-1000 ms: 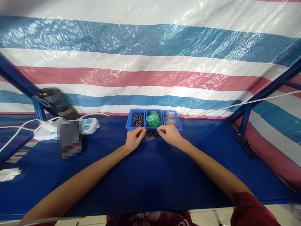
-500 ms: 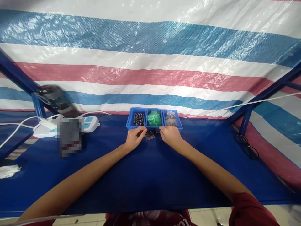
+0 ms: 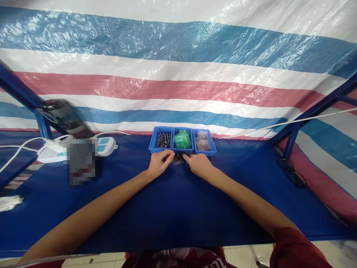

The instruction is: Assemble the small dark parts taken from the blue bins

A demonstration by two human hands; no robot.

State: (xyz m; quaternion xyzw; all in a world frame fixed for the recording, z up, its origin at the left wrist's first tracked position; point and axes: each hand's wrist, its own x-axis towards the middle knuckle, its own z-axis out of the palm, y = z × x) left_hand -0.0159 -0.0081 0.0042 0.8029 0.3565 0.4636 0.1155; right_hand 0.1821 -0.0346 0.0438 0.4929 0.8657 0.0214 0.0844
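Note:
A small clear plastic bag (image 3: 177, 160) with dark bits in it lies in front of the bins. My left hand (image 3: 159, 163) is closed in a pinch at the bag's left upper edge. From the other side my right hand (image 3: 201, 164) meets the bag's right upper edge. Its thumb and finger are together, and whatever they may hold is too small to make out. Just behind the hands stand three blue bins: the left bin (image 3: 151, 146) holds small dark metal parts, the middle bin (image 3: 182, 150) green plastic bags (image 3: 182, 139), the right bin (image 3: 214, 149) clear bags (image 3: 202, 143).
On the blue table (image 3: 178, 208) at left are a white power strip (image 3: 110, 146) with cables, a blurred-out dark object (image 3: 81, 162) and a dark bottle (image 3: 67, 117). A white crumpled item (image 3: 10, 203) lies far left, glasses (image 3: 292, 173) far right. Striped sheeting (image 3: 178, 89) hangs behind.
My right hand has moved left, from beside the small bag to its upper edge. My left hand stays pinched in place. The whole view has shifted very slightly.

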